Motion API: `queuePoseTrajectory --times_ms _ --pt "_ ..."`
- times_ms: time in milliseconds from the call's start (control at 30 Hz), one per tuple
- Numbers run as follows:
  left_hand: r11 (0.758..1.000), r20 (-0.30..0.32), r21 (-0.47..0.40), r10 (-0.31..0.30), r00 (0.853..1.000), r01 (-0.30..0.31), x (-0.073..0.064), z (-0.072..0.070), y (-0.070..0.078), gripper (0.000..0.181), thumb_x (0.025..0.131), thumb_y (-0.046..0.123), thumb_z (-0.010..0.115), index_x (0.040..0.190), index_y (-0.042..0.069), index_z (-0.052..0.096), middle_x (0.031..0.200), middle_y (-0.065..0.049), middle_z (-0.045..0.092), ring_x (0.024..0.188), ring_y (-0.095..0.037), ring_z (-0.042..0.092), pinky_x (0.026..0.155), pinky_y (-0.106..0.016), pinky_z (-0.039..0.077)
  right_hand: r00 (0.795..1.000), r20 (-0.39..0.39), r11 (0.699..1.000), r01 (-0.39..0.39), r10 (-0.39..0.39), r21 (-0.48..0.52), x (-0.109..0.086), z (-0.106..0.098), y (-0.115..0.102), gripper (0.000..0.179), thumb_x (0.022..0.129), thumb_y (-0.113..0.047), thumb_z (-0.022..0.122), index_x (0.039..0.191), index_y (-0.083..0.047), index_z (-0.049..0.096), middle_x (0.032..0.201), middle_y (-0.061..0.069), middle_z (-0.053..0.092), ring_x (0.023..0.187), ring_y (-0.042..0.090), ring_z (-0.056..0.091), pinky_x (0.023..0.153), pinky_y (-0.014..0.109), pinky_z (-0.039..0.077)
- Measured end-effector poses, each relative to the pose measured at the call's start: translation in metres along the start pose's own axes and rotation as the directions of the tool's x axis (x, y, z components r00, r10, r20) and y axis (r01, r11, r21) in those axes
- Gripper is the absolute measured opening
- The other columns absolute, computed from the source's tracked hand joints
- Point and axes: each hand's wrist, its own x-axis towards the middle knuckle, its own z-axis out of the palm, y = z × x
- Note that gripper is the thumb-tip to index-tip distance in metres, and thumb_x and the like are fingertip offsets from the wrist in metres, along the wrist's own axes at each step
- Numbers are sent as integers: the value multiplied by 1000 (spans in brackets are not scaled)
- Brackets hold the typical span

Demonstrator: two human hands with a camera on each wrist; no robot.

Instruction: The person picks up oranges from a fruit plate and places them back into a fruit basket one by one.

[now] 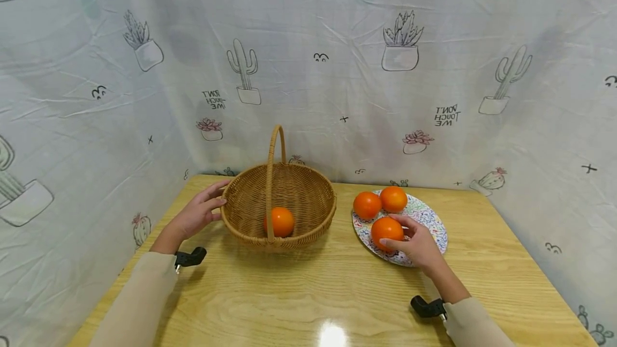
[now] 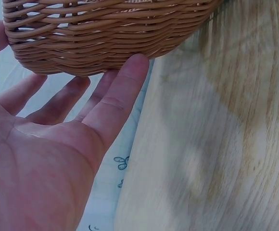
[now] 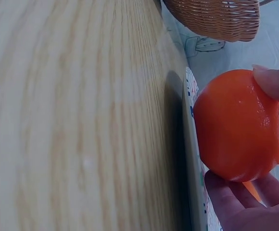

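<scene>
Pale wood-grained table [image 1: 270, 299], with a bright glare spot [image 1: 332, 334] at the near edge of the head view. Creased whitish cloth [image 1: 337, 9] hangs behind it and along both sides. Printed motifs include a grey cactus [image 1: 243, 71] in a pot, a pink-leaved succulent [image 1: 417, 141], small crosses [image 1: 344, 119] and mirror-reversed lettering [image 1: 447, 115], "DON'T TOUCH ME".

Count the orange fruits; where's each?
4: one fruit in the basket; on the plate, back-left fruit, back-right fruit and front fruit, held by the right hand. Basket's front wall could hide more.
</scene>
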Motion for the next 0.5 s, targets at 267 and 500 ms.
queuePoseTrajectory --times_ms 267,500 --pt "1000 -6 -8 6 1000 -6 1 0 -3 64 110 16 46 165 6 15 160 -28 23 129 -17 54 91 -32 59 1000 -10 1000 7 -7 -2 -1 1 0 69 86 -27 85 145 -9 55 144 18 57 120 35 62 89 27 59" --pt "1000 4 -18 13 1000 -13 0 0 -6 63 110 16 45 165 7 16 160 -27 23 127 -16 57 91 -32 59 1000 -22 999 15 -15 28 -6 6 4 68 87 -25 84 146 -9 53 143 21 56 119 35 63 86 19 54"
